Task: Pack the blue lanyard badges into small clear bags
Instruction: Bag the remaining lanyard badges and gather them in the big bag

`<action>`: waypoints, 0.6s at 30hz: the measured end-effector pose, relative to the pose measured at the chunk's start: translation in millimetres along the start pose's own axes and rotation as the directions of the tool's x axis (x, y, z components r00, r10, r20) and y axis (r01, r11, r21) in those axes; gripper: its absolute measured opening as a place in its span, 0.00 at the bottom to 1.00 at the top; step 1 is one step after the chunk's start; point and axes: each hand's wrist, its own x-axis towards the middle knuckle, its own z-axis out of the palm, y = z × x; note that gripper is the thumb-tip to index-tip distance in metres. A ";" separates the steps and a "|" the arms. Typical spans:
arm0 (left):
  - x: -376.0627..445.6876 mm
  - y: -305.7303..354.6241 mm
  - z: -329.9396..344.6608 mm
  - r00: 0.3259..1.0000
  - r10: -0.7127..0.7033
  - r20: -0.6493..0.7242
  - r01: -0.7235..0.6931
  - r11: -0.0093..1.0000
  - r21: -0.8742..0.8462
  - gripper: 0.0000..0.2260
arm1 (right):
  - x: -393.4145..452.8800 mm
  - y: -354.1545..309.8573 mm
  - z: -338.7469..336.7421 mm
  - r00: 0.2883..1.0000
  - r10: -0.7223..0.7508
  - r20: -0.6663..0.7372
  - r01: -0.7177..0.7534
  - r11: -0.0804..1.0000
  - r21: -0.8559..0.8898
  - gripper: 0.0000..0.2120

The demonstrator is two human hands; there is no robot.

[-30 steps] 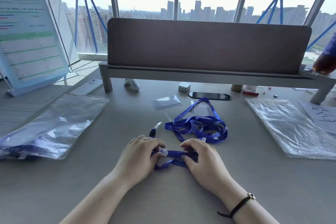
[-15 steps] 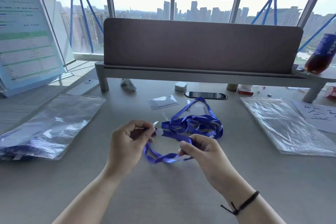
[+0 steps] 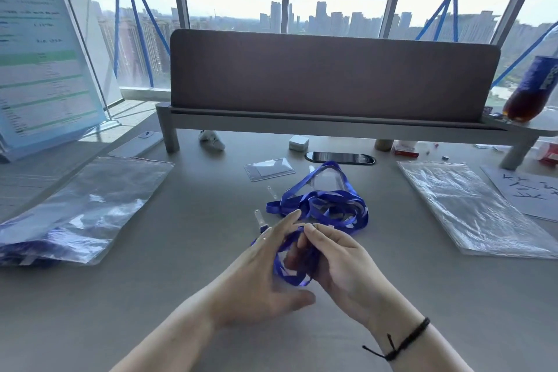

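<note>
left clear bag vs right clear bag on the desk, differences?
The left bag is puffed and wrinkled; the right bag lies flat. The left bag shows blue lanyards at its near end; the right bag shows nothing blue. Both are clear plastic on the desk.

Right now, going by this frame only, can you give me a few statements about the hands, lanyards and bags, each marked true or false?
1. The right hand pinches a blue fabric lanyard strap. True.
2. The left hand is balled into a fist. False: its fingers are stretched out straight.
3. A black cord bracelet sits on the right wrist. True.
4. The flat black phone lies on the stack of small clear plastic bags. False: it lies on the grey table, apart from the stack.
5. The large clear plastic bag at the left is empty. False: blue lanyards show inside it.
</note>
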 end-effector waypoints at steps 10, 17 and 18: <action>3.1 -18.5 -5.4 0.997 0.002 0.083 -0.017 0.983 0.182 0.09 | 3.2 -5.3 -31.4 0.990 -0.051 -0.131 -0.016 0.886 -0.464 0.12; -1.3 -14.5 -17.8 0.980 0.026 0.199 -0.119 0.872 0.474 0.24 | -10.8 9.8 -47.1 0.999 -0.022 -0.044 -0.031 0.429 -0.903 0.05; -3.1 -12.5 -16.2 0.975 0.027 0.221 -0.131 0.874 0.468 0.23 | -15.8 10.7 -47.7 0.999 -0.025 -0.034 -0.023 0.369 -0.929 0.05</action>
